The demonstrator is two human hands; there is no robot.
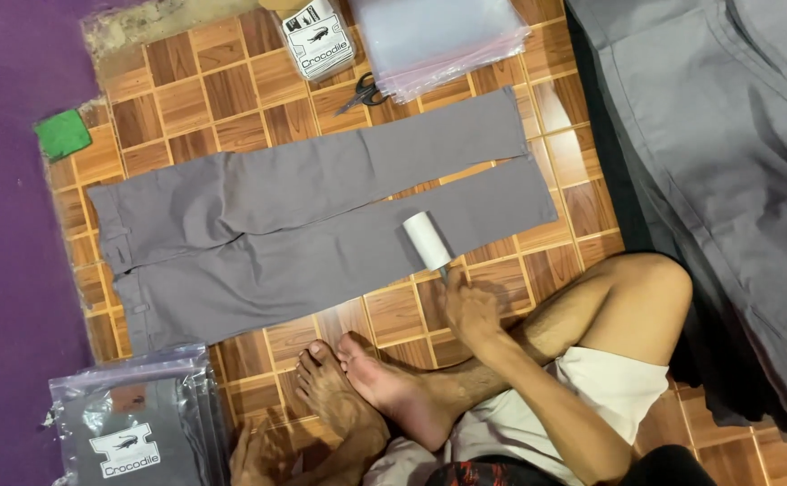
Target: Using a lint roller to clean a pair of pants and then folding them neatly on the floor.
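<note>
Right hand (pixel 470 310) clenched on lint roller (pixel 427 239) handle, roller head resting on grey trousers (pixel 321 229) spread flat on floor. Left hand (pixel 251 459) on floor beside foot, grip state unclear.

Grey trousers (pixel 321 225); white roller (pixel 426 239); perhaps green cloth (pixel 63 134).

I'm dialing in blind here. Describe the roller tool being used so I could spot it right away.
Find the grey trousers spread flat across the brown tiled floor. On the lower leg, toward the hem, lies a lint roller, its thin handle gripped by the right hand. It is the only white cylinder there; the scissors and clear bags lie beyond the trousers.
</note>
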